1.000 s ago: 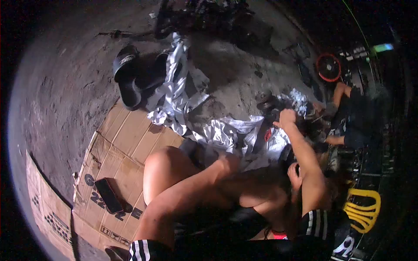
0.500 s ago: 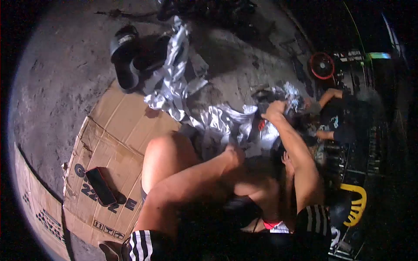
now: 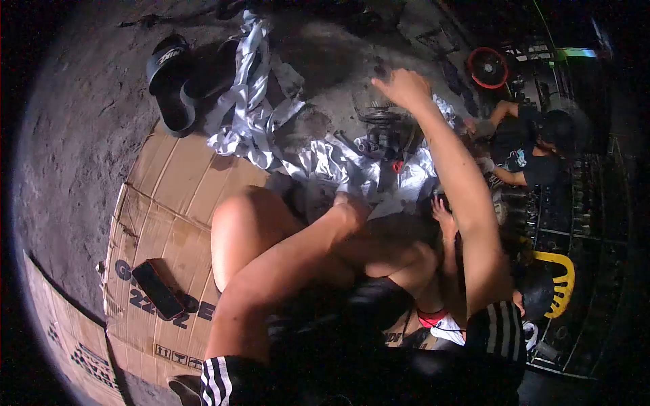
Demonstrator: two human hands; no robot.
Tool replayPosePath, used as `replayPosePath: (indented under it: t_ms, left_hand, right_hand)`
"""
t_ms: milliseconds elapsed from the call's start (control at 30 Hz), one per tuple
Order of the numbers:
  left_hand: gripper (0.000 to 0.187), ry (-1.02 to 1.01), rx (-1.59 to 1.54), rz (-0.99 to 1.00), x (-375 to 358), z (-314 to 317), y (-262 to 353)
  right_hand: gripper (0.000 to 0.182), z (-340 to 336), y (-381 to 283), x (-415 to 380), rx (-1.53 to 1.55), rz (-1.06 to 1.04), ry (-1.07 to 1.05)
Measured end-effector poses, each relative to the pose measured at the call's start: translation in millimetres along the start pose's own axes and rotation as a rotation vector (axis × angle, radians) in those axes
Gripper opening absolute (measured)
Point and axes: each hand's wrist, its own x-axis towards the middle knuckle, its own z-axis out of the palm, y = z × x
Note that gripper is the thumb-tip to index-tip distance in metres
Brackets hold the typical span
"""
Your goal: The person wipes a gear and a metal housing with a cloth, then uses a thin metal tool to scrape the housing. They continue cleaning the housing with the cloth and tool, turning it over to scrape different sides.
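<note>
My left hand [image 3: 350, 211] is closed beside the crumpled silver cloth strips [image 3: 325, 159], above my bent knees. Its fingers are mostly hidden, so what it grips cannot be seen. My right hand [image 3: 406, 89] is raised, one digit stretched to the left and nothing visible in it. Just below it, a dark metal machine part [image 3: 381, 128] with a round ribbed top stands on the dirty floor. A small red piece [image 3: 397, 166] lies beside that part. More silver cloth [image 3: 250, 115] trails away toward the slippers.
Flattened cardboard [image 3: 162, 203] at left bears a phone [image 3: 158, 289]. Dark slippers [image 3: 169, 84] lie beyond it. A co-worker [image 3: 528, 145] bends over at right; another person's hand [image 3: 443, 220] is close to my right forearm. A red-rimmed wheel [image 3: 487, 68] and yellow chair back [image 3: 560, 277] show at right.
My right hand has lifted up and left from beside the machine part, which now shows. My left hand has shifted slightly up and left. The whole view has tilted a little.
</note>
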Motion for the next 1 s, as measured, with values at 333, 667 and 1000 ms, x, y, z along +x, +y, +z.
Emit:
replayPosePath:
  t_ms: [333, 667, 1000]
  left_hand:
    - [0.046, 0.27, -0.228, -0.243, -27.6, -62.7, -5.7]
    - [0.042, 0.504, -0.261, -0.186, -22.8, -44.7, -2.5]
    - [0.051, 0.584, -0.241, -0.505, 55.0, -93.9, -50.5]
  right_hand:
    - [0.042, 108.0, 99.4, -33.6, 0.468, 0.072, 0.28]
    - [0.054, 185.9, 116.4, -103.3, 0.733, 0.037, 0.501]
    - [0.054, 250.7, 128.9, -88.3, 1.049, 0.312, 0.411]
